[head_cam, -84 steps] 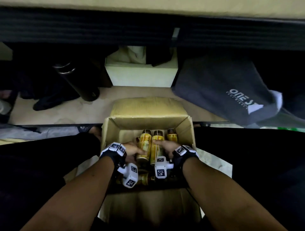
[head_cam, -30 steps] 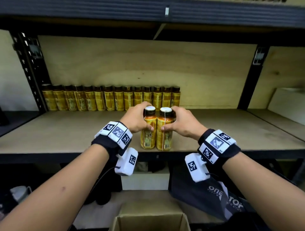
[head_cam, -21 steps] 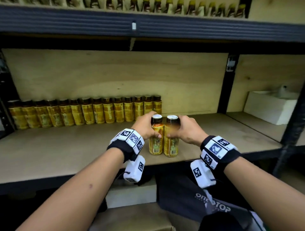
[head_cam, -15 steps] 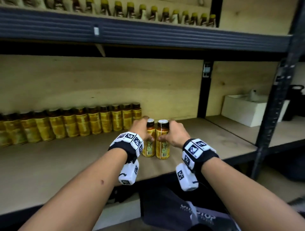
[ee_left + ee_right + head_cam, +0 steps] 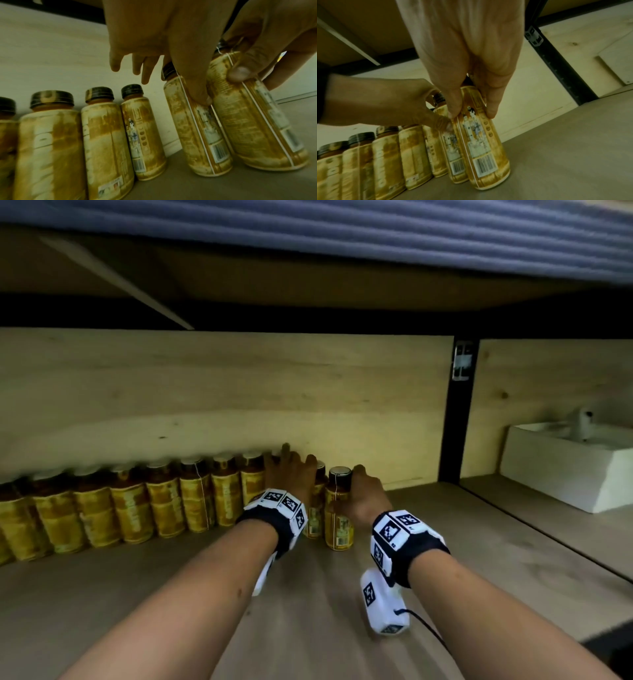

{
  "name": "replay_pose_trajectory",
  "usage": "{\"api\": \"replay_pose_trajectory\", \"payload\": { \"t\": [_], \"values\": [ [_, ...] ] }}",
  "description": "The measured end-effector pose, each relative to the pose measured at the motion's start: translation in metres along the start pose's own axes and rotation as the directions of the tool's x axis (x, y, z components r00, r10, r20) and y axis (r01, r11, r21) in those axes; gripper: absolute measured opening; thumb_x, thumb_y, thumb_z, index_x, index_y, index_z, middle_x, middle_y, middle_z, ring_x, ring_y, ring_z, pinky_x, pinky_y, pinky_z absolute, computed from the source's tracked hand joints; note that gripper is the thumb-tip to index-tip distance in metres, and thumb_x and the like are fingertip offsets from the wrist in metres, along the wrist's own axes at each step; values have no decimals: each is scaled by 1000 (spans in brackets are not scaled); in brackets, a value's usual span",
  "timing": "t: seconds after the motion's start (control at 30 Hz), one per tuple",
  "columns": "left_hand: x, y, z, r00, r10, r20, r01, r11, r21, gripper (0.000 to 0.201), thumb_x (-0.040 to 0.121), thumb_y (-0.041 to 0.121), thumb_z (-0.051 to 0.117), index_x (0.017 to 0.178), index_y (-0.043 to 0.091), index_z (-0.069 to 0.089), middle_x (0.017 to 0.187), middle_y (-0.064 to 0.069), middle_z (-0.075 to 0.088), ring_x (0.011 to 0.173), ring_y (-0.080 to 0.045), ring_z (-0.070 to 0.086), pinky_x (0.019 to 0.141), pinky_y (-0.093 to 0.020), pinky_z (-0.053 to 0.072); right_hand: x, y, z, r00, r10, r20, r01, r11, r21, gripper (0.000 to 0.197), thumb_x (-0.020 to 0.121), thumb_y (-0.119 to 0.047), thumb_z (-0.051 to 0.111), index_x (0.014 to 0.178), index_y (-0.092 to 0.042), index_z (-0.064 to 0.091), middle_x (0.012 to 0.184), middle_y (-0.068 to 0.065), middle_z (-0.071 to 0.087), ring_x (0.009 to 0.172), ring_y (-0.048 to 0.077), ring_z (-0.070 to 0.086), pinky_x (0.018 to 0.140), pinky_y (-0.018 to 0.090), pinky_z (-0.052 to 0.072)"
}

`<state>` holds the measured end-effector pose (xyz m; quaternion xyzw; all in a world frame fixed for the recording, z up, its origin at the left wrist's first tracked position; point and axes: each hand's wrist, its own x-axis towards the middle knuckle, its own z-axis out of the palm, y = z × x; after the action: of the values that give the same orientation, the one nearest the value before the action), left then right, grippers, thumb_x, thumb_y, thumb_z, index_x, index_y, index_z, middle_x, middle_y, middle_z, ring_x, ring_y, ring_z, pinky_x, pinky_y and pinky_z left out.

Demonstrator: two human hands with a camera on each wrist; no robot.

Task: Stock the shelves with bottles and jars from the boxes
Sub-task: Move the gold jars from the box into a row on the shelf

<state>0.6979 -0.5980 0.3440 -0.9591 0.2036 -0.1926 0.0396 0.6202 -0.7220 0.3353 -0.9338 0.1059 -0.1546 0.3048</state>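
Observation:
Several yellow-labelled bottles with dark caps stand in a row (image 5: pixel 164 505) along the back of the wooden shelf (image 5: pixel 325 611). At the row's right end two more bottles stand side by side on the board. My left hand (image 5: pixel 291 474) holds the left bottle (image 5: pixel 197 135) near its top, thumb (image 5: pixel 199 94) pressed on its front. My right hand (image 5: pixel 364 494) grips the right bottle (image 5: pixel 338 522) with thumb and fingers on opposite sides, as the right wrist view (image 5: pixel 486 148) shows. A small gap separates the left bottle from the row's last bottle (image 5: pixel 144 132).
A black upright post (image 5: pixel 455 422) ends this bay on the right. Beyond it a white box (image 5: pixel 565 470) sits on the neighbouring board. The upper shelf's ribbed metal edge (image 5: pixel 342 241) hangs low overhead. Bare board lies in front of and to the right of the bottles.
Both hands have carried the two bottles from the shelf's front edge back to the right end of the row. The head has moved in closer under the upper shelf.

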Motion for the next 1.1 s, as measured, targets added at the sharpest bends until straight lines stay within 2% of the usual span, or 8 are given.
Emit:
{"api": "replay_pose_trajectory", "payload": {
  "t": [0.1,0.27,0.6,0.77,0.87,0.93,1.0,1.1],
  "values": [
    [32,-5,12,1000,7,-13,-6,998,65,91,74,58,71,146,22,28,152,-19,28,146,-38,7,112,-66,9,30,4,9,1000,-5,-10,5,1000,6,66,78,-27,80,124,-4,39,121,17,60,109,37,60,85,41,52],
    [66,-18,23,999,-25,-22,26,998,62,82,73,55,73,139,24,35,139,-16,42,129,-38,36,101,-55,34,75,7,24,999,24,-29,-22,999,44,62,81,-23,75,126,-6,36,121,18,57,108,38,60,83,41,53],
    [74,-36,30,997,78,28,-79,996,41,98,70,52,78,147,26,23,142,-18,32,131,-40,30,103,-56,35,119,6,38,997,40,-63,-36,997,74,63,82,-22,75,130,-6,36,120,20,58,105,40,60,77,41,51],
    [70,-36,17,990,80,116,-71,995,-76,102,74,40,76,151,26,12,148,-18,21,138,-43,19,107,-57,31,110,8,37,995,88,-41,-80,984,162,59,80,-24,77,121,-6,39,117,18,60,103,39,60,77,42,52],
    [62,-35,3,993,78,86,-59,978,-202,98,76,34,74,151,21,13,150,-15,22,140,-38,18,109,-55,31,95,6,25,994,104,26,-107,963,247,80,78,-29,81,137,-6,33,134,17,53,118,35,55,91,42,49],
    [49,-35,-11,994,106,13,-101,968,-229,91,80,30,71,151,17,17,150,-13,27,141,-33,21,113,-50,26,79,0,12,991,116,66,-129,957,259,93,81,-28,78,149,-5,19,142,18,45,125,35,50,89,36,46],
    [29,-37,-28,989,137,-63,-149,951,-271,80,84,27,67,150,13,24,147,-13,34,138,-30,28,114,-44,28,58,-7,0,993,101,63,-112,973,202,82,86,-25,72,148,-6,23,140,18,47,123,34,51,81,30,43],
    [-15,-47,-53,987,148,-70,-163,919,-360,66,86,24,65,144,11,38,142,-12,43,131,-29,40,107,-37,37,9,-24,-21,994,8,113,-17,997,80,53,90,-24,66,135,-9,44,135,11,53,120,30,53,85,27,43]
  ]
}}
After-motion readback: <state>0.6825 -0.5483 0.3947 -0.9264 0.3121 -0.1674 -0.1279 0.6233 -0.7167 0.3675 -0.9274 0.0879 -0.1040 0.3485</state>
